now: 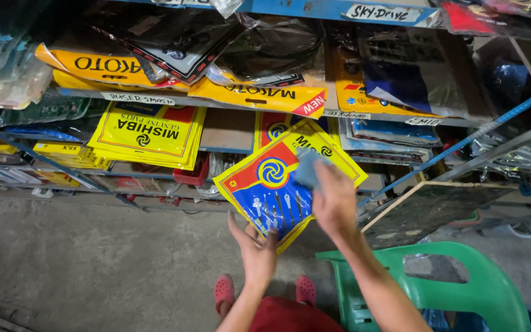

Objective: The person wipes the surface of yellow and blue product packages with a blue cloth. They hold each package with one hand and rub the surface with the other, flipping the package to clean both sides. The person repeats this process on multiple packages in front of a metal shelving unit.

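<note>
Hands meet over a flat plastic packet (271,187) at the centre of the frame, a yellow-edged sleeve with a red and blue panel and a round swirl mark, tilted like a diamond in front of the shelves. The left hand (256,246) comes up from the lower middle and grips the packet's bottom corner, thumb on the front face and fingers behind it. The right hand (334,200) lies flat against the packet's right side, its fingers closed on a small grey-blue cloth (307,167) that is pressed to the upper part of the packet.

Behind the packet, metal shelves (155,101) run across the upper half of the frame, crammed with more flat packets, mostly yellow, some black or clear. A stack of yellow packets (149,132) leans at the centre left. A green plastic chair (462,289) stands at the lower right, just beside the right forearm. A framed mesh panel (437,209) leans against the shelving above the chair. Below the hands, at the bottom centre, two feet in red clogs (224,292) stand on a bare concrete floor (93,264).
</note>
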